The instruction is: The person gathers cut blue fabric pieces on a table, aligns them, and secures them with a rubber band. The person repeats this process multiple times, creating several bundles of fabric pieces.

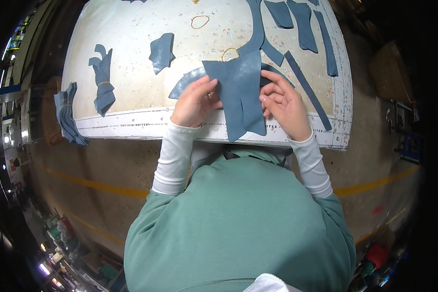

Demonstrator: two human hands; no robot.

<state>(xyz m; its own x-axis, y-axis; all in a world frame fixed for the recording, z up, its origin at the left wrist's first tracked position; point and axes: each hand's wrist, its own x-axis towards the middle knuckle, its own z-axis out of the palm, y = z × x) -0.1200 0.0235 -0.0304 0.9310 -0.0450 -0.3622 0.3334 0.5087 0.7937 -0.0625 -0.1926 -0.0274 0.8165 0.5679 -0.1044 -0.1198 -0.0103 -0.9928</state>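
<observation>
Overhanging the surface (131, 97) near edge, the blue leather piece (241, 92) has bare room leftward; left hand (195, 102) and right hand (284, 104) pinch its sides, fingers curled.

**Work table and what lies on it**

A pale, speckled work table (131, 92), worn and spotted, with a white printed strip along its near edge. Blue leather pieces lie scattered on it: a large glove-shaped cut piece (241, 92) at the near centre, its lower end overhanging the edge; a curved blue strip (185, 83) partly under it; a small folded piece (161, 51) left of centre; a bundled stack of pieces (102, 80) further left. Long narrow strips (309, 92) and tapered offcuts (301, 24) lie at far right. Two rubber bands (200, 21) rest near the top. Another bundle (67, 114) hangs off the left edge.
</observation>
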